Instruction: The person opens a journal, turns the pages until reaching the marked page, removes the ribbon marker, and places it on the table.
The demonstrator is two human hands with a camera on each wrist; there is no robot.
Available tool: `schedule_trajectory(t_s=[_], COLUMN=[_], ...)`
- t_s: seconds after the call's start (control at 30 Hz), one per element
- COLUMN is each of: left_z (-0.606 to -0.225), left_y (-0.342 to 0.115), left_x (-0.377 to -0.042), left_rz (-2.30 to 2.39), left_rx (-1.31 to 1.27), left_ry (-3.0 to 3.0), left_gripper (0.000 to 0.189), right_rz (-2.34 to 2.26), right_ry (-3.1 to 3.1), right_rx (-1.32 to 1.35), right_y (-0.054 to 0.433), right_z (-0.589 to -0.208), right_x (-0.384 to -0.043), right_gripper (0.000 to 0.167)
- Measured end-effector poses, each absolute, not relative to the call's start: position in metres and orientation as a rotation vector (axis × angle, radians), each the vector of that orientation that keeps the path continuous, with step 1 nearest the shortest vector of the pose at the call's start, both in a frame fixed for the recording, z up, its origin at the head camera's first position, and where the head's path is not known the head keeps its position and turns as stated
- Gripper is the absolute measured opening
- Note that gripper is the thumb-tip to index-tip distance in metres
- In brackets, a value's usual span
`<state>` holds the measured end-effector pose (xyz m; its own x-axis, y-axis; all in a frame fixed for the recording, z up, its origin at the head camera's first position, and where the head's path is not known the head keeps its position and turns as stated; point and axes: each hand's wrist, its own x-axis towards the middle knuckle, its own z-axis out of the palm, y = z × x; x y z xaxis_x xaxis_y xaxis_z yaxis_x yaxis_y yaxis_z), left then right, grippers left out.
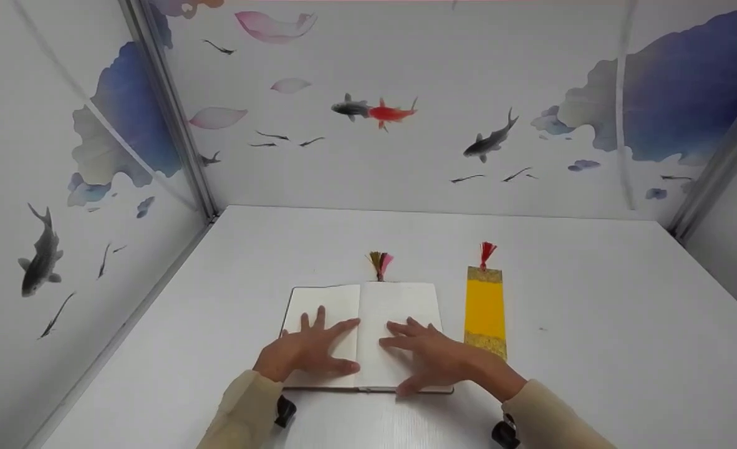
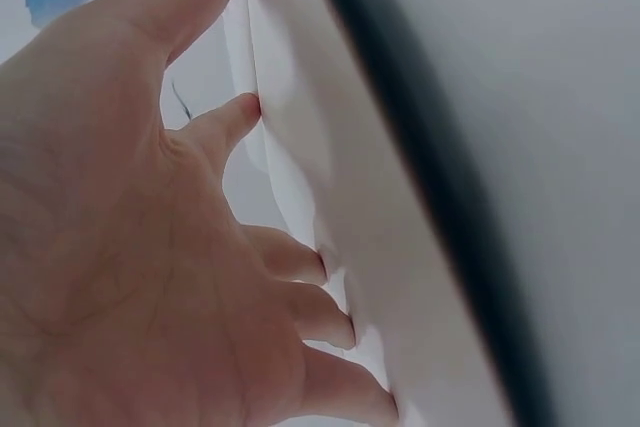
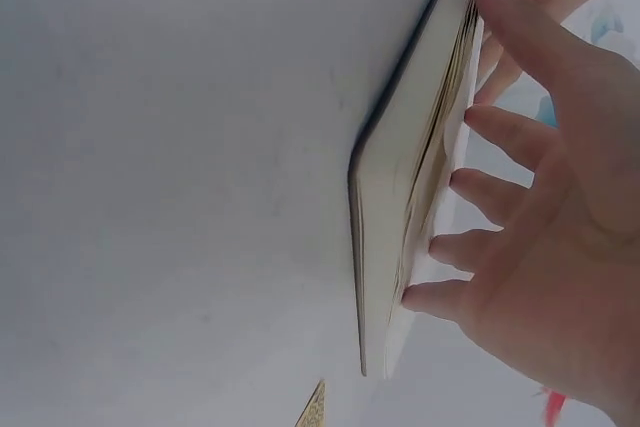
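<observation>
An open notebook with blank cream pages and a dark cover lies flat on the white table. My left hand presses on its left page with fingers spread. On the right page my right hand rests the same way, its thumb by the lower edge. Spread fingertips touch the paper in the left wrist view, where the dark cover edge runs past. From the right wrist the page block shows side-on under the fingertips. A multicoloured tassel sticks out past the notebook's top edge; whatever it hangs from is hidden.
A yellow bookmark with glittery gold ends and a red tassel lies right of the notebook, its lower end close to the right wrist. White panels painted with fish and petals enclose the table at the back and sides.
</observation>
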<state>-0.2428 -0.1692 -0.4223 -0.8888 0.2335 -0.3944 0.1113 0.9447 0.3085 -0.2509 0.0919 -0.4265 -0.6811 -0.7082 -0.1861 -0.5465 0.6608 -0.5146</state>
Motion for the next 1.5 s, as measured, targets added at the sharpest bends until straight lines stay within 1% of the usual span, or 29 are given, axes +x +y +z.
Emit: schedule_trajectory(t_s=[0.2,0.6,0.77,1.1,1.33,1.5], left_z=[-0.416,-0.418,-0.421,-0.421,-0.419,-0.420], left_y=[-0.171,-0.183,-0.184,-0.188,-0.188,-0.188], left_x=[-0.241,-0.238,-0.238,-0.237,-0.239,-0.240], left_rz=[0.377,0.415,0.422,0.445,0.424,0.423], left_rx=[0.263,0.285,0.312,0.308,0.309,0.315], left_ry=[2.659,2.657,2.672,2.660,2.639,2.635], left_gripper=[0.088,0.099,0.098,0.099,0.100,0.100], right_rz=[-0.520,-0.340,-0.290,-0.262,-0.255,-0.272], right_ry=[2.495,2.440,2.426,2.379,2.361,2.358], right_rx=[-0.959,-0.861,-0.811,-0.800,-0.810,-0.854], right_y=[0.093,0.092,0.092,0.089,0.092,0.096], right_z=[-0.423,-0.410,-0.405,-0.401,-0.401,-0.402], right_x=[-0.252,-0.252,-0.252,-0.252,-0.254,-0.254], right_gripper=[0.086,0.085,0.084,0.084,0.078,0.067])
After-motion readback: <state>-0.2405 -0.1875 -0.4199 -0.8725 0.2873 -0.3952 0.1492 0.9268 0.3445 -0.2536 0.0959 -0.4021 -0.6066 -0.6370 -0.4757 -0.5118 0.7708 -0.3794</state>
